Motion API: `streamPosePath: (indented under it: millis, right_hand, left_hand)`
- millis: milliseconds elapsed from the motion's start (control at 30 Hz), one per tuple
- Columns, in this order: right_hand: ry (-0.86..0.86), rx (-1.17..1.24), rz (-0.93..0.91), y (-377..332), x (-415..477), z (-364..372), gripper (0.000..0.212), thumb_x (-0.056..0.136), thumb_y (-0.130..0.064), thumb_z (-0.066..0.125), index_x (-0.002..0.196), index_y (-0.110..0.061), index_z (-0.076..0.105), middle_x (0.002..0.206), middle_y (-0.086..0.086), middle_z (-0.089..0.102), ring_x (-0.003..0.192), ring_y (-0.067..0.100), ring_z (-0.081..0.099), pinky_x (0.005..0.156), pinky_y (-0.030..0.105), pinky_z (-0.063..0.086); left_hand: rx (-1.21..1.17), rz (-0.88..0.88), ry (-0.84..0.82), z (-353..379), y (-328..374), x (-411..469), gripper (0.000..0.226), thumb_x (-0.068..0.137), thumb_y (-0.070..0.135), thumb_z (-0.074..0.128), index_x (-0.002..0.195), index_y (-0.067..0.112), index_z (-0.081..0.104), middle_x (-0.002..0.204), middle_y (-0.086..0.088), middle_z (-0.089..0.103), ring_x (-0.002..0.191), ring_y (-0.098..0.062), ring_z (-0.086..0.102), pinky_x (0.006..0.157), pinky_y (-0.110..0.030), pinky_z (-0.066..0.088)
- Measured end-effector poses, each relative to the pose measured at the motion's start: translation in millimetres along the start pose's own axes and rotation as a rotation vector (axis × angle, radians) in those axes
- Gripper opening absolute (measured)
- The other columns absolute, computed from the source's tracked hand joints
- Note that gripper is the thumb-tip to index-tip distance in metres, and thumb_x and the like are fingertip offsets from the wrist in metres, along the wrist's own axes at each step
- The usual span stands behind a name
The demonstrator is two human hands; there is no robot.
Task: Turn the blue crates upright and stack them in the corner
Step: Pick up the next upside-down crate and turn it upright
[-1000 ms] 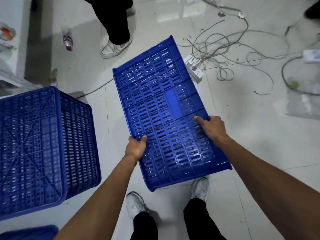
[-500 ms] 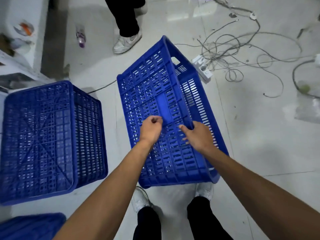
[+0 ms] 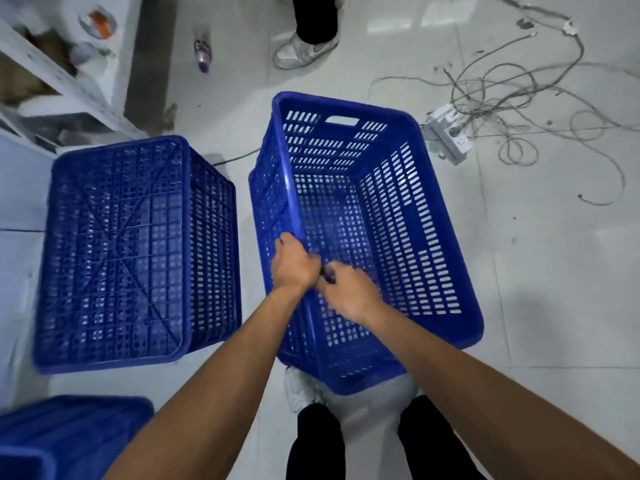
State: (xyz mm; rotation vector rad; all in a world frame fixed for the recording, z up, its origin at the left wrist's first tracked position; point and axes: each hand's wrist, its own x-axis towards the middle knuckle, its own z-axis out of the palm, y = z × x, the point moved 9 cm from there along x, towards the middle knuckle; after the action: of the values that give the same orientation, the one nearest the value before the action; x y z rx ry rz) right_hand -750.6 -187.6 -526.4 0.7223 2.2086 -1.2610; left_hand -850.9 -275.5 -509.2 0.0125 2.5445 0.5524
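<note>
Blue open crate (image 3: 415,216) faces mouth-up in the middle of the white floor (image 3: 554,289), slightly tilted, its near end over the person's shoes. Just beside it on the left, an overturned crate (image 3: 117,251) lies bottom-up, and a third crate (image 3: 69,431) shows at the near left corner. The left hand (image 3: 294,265) grips the open crate's left long rim, fingers curled over it. The right hand (image 3: 349,296) is close beside it above the crate's inside, too blurred to tell its fingers. Loose cables (image 3: 512,98) and a power strip (image 3: 450,133) lie toward the far right.
</note>
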Motion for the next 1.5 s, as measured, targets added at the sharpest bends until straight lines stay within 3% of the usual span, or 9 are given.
streamPosePath:
  millis: [167, 300, 433, 600, 800, 933, 1133, 1367, 1500]
  right_hand:
    - [-0.098, -0.078, 0.146, 30, 29, 7, 0.064, 0.099, -0.053, 0.046, 0.149, -0.014, 0.034, 0.134, 0.008, 0.056, 0.089, 0.027, 0.059, 0.076, 0.042, 0.047]
    - [-0.054, -0.279, 0.214, 61, 49, -16, 0.059, 0.101, -0.048, 0.045, 0.144, -0.008, 0.037, 0.129, 0.015, 0.058, 0.107, 0.035, 0.061, 0.088, 0.046, 0.050]
    - [0.050, -0.407, 0.315, 97, 65, -40, 0.044, 0.100, -0.038, 0.044, 0.129, -0.005, 0.043, 0.127, 0.020, 0.059, 0.108, 0.039, 0.059, 0.088, 0.043, 0.049]
    - [0.209, -0.350, 0.470, 122, 75, -66, 0.047, 0.096, -0.033, 0.049, 0.139, -0.014, 0.044, 0.133, 0.021, 0.057, 0.117, 0.040, 0.056, 0.097, 0.042, 0.044]
    - [0.293, -0.452, 0.433, 119, 99, -76, 0.040, 0.096, -0.034, 0.050, 0.129, -0.011, 0.050, 0.121, 0.019, 0.063, 0.106, 0.039, 0.060, 0.090, 0.042, 0.047]
    - [0.428, -0.418, 0.437, 118, 106, -85, 0.038, 0.094, -0.031, 0.056, 0.118, -0.003, 0.047, 0.115, 0.018, 0.062, 0.099, 0.040, 0.062, 0.085, 0.044, 0.051]
    - [0.544, -0.396, 0.373, 110, 100, -95, 0.036, 0.092, -0.016, 0.056, 0.121, 0.001, 0.042, 0.118, 0.020, 0.051, 0.100, 0.041, 0.058, 0.073, 0.042, 0.044]
    - [0.365, -0.366, 0.367, 121, 105, -94, 0.037, 0.092, -0.020, 0.048, 0.128, -0.011, 0.043, 0.119, 0.015, 0.062, 0.098, 0.037, 0.061, 0.082, 0.045, 0.050]
    - [0.323, -0.315, 0.412, 127, 109, -95, 0.038, 0.093, -0.020, 0.049, 0.129, -0.009, 0.044, 0.122, 0.017, 0.060, 0.104, 0.038, 0.059, 0.084, 0.043, 0.047]
  left_hand:
    - [-0.003, -0.154, -0.029, -9, -90, 33, 0.031, 0.088, 0.017, 0.064, 0.110, 0.001, 0.050, 0.110, -0.017, 0.061, 0.094, -0.036, 0.061, 0.073, -0.038, 0.046]
    - [-0.045, -0.239, -0.057, -9, -145, 57, 0.019, 0.087, 0.016, 0.065, 0.088, 0.006, 0.049, 0.090, -0.012, 0.058, 0.078, -0.030, 0.056, 0.068, -0.039, 0.049]
    - [-0.101, -0.283, -0.077, 1, -187, 78, 0.014, 0.086, 0.011, 0.061, 0.092, 0.003, 0.052, 0.088, -0.016, 0.060, 0.063, -0.022, 0.052, 0.052, -0.033, 0.046]
    - [-0.083, -0.261, -0.101, 7, -212, 93, 0.011, 0.091, 0.010, 0.058, 0.084, 0.005, 0.050, 0.074, -0.006, 0.052, 0.057, -0.017, 0.047, 0.044, -0.025, 0.036]
    - [-0.047, -0.298, -0.121, 15, -234, 103, 0.015, 0.092, 0.017, 0.059, 0.095, 0.005, 0.051, 0.087, -0.011, 0.060, 0.064, -0.020, 0.053, 0.046, -0.027, 0.037]
    - [-0.041, -0.287, -0.116, 20, -236, 103, 0.022, 0.094, 0.018, 0.058, 0.108, 0.005, 0.047, 0.096, -0.013, 0.060, 0.076, -0.027, 0.057, 0.060, -0.034, 0.044]
    - [0.027, -0.285, -0.129, 15, -227, 104, 0.038, 0.098, 0.018, 0.053, 0.129, 0.001, 0.042, 0.086, -0.007, 0.053, 0.066, -0.021, 0.051, 0.060, -0.038, 0.045]
    - [0.122, -0.261, -0.113, 10, -218, 108, 0.055, 0.099, 0.015, 0.050, 0.148, 0.005, 0.027, 0.107, -0.016, 0.060, 0.073, -0.027, 0.055, 0.053, -0.035, 0.041]
    - [0.061, -0.346, -0.146, 10, -226, 111, 0.046, 0.095, 0.012, 0.053, 0.138, 0.007, 0.039, 0.088, -0.009, 0.058, 0.070, -0.025, 0.056, 0.059, -0.037, 0.049]
